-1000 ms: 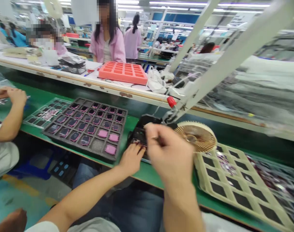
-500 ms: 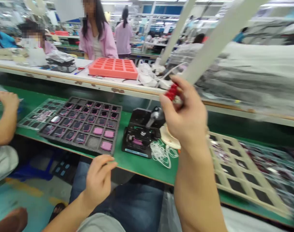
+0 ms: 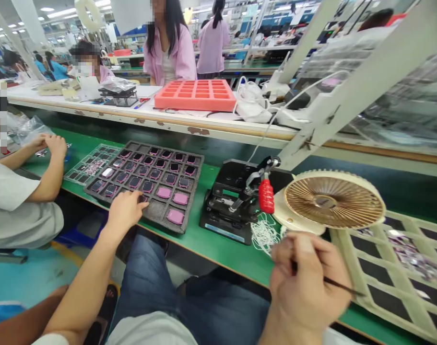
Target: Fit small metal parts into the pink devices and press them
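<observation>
My left hand (image 3: 124,211) is over the front row of the dark grey tray (image 3: 194,191), thumb and finger pinched at a purple-framed piece with a dark face (image 3: 142,197). Fingers partly hide that piece. Closed round a thin dark stick-like tool (image 3: 342,286), my right hand (image 3: 308,275) is above the bench's front edge, right of the black clamp fixture (image 3: 227,211); its exact kind is unclear. The fixture's red ribbed handle (image 3: 266,196) points downward, with no hand on it. Purple pieces (image 3: 175,216) occupy tray cells near an uncovered cell (image 3: 156,209).
A beige fan (image 3: 333,199) stands right of the fixture, with white cord (image 3: 265,235) between. At the right, a cream tray (image 3: 380,256) holds small shiny parts. A coral tray (image 3: 195,96) rests on the shelf. A co-worker's hands (image 3: 51,143) work at the left.
My right hand has left the red handle, which now hangs lower, and come down holding the thin dark tool. My left hand has moved from the bench edge onto the tray. The view has shifted.
</observation>
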`<state>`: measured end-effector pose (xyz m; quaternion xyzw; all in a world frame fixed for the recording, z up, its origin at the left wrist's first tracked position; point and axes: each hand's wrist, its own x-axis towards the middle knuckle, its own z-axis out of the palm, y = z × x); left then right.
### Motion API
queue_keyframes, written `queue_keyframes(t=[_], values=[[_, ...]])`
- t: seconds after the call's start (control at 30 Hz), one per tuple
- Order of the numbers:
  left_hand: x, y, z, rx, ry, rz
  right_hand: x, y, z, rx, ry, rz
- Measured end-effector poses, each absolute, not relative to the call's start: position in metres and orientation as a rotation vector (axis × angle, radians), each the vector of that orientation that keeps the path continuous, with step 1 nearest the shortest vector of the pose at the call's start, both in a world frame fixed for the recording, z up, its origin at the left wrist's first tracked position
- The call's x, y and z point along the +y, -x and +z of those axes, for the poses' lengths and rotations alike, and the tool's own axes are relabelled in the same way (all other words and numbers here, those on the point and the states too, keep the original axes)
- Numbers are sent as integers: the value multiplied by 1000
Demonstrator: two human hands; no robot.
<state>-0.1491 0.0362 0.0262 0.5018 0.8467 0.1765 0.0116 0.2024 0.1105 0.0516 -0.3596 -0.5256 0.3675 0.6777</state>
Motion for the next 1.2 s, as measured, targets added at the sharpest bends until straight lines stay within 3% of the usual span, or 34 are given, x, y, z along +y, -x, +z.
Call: queue_keyframes(t=[0.13,0.27,0.33,0.47,0.63,0.87,1.2], values=[[27,174,33,2491,-1429,751,96,-223,9,-884,732,1511],[7,167,44,1838,-959,1609,82,-234,-22,-709,793,1665],[-1,139,53,1461,-743,1755,73,-233,-30,-676,811,1728],[-3,56,53,1096,-543,1411,51,-218,-34,-757,804,1607],[-1,-9,29,1064,-581,1190,26,-200,-24,-1217,713,1170],[-4,-17,26,1212,-773,1105,18,-188,-20,-1679,606,872],[-11,-11,22,1394,-902,1021,19,-185,-24,-1809,618,823]])
